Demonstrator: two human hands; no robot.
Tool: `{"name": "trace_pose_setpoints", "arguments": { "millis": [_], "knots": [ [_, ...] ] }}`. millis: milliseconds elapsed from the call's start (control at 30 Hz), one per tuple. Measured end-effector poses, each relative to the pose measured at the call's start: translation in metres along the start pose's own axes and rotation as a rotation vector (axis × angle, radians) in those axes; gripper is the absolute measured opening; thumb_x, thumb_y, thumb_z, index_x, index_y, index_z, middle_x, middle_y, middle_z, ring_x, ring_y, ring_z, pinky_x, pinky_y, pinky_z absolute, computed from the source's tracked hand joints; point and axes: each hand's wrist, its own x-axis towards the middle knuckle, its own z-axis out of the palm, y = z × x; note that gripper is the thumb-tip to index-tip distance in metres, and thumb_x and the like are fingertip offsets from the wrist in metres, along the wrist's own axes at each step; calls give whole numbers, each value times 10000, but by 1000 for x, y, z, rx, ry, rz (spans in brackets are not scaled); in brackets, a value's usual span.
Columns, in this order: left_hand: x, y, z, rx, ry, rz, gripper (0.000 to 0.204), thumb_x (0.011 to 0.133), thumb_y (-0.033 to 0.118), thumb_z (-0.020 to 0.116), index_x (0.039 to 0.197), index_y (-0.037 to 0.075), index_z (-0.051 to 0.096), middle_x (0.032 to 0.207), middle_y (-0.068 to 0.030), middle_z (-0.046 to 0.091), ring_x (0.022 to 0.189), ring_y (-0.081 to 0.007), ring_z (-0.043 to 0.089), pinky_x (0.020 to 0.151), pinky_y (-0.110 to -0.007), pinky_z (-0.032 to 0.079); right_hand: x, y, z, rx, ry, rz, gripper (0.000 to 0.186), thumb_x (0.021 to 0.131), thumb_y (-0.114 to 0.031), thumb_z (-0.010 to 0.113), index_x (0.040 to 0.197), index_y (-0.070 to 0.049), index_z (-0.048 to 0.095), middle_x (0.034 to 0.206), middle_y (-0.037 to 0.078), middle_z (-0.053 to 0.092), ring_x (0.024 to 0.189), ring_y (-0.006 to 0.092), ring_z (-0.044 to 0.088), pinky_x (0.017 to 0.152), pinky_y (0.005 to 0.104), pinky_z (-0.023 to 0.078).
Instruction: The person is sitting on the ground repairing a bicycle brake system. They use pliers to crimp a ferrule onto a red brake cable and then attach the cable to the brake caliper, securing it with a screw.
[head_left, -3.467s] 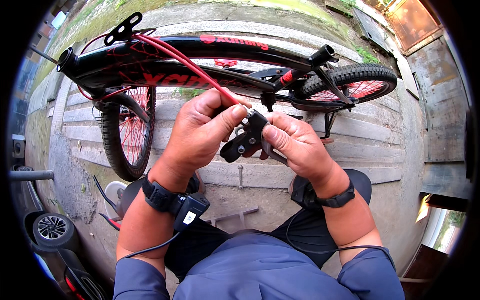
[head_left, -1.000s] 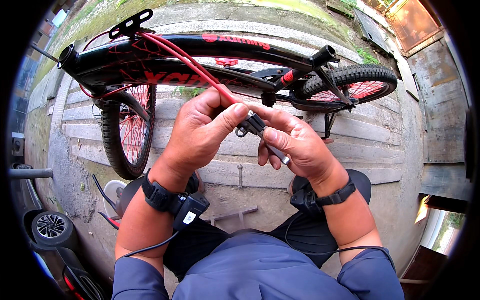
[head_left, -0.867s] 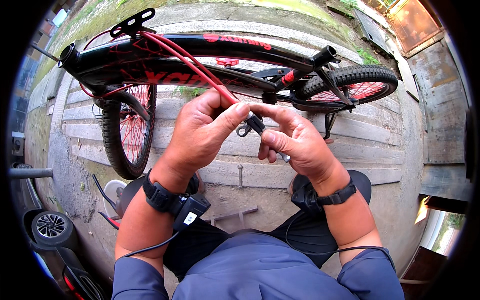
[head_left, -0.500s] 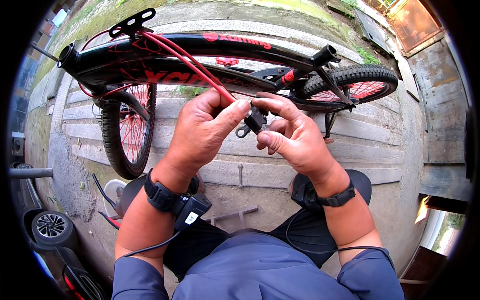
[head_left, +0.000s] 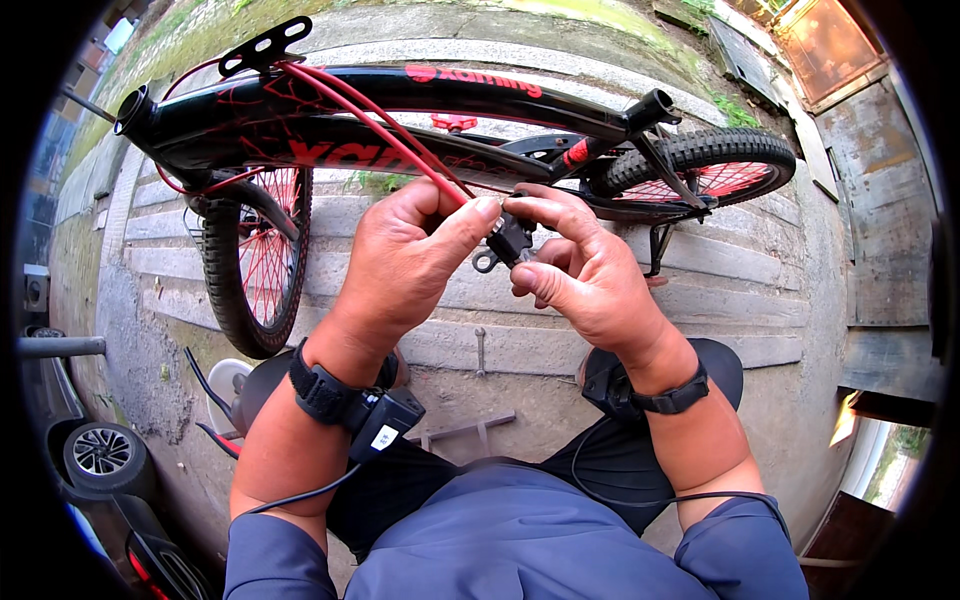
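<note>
Left hand point(head_left: 402, 255) tight on red cable point(head_left: 434, 175), right hand point(head_left: 590, 262) (in a pinch) on black brake lever point(head_left: 510, 238)

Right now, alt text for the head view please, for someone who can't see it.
The left hand pinches a red cable at a black fitting that the right hand holds, beside a black bicycle frame. A wrench lies on the ground.

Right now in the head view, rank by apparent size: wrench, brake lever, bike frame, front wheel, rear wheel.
1. Bike frame
2. Front wheel and rear wheel: too alike to rank
3. Brake lever, partly covered; judged by visible part
4. Wrench
</note>
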Motion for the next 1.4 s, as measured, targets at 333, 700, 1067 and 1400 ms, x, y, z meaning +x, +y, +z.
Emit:
{"name": "trace_pose_setpoints", "arguments": {
  "millis": [333,700,1067,1400],
  "knots": [
    [1,7,-6,-85,-69,-72,242,959,273,644,922,36,674,722,52,553,639,-27,453,544,-201,358,-1,-11,4,214,-20,121,434,895,-148,704,1294,-45,566,1343,51,440,802,81,627,659,238,507],
    [1,11,-6,0,-73,-73,256,946,290,658,929,34,662,729,42,557,639,-30,466,554,-197,373,0,-2,1,216,-41,103,380,919,-151,671,1291,-127,601,1416,74,387,803,63,609,644,206,493],
    [1,10,-12,4,-151,-21,184,935,208,674,990,33,659,795,34,595,696,-37,493,606,-198,402,1,-1,0,171,-43,48,356,914,-133,675,1267,-143,628,1445,112,352,736,29,545,638,197,484],
    [0,11,-15,-16,-211,-36,197,927,183,669,1040,25,639,860,8,600,753,-65,524,671,-208,429,1,-1,-1,179,-66,56,340,923,-140,664,1261,-145,630,1445,119,343,716,29,547,610,191,478]
  ]
}}
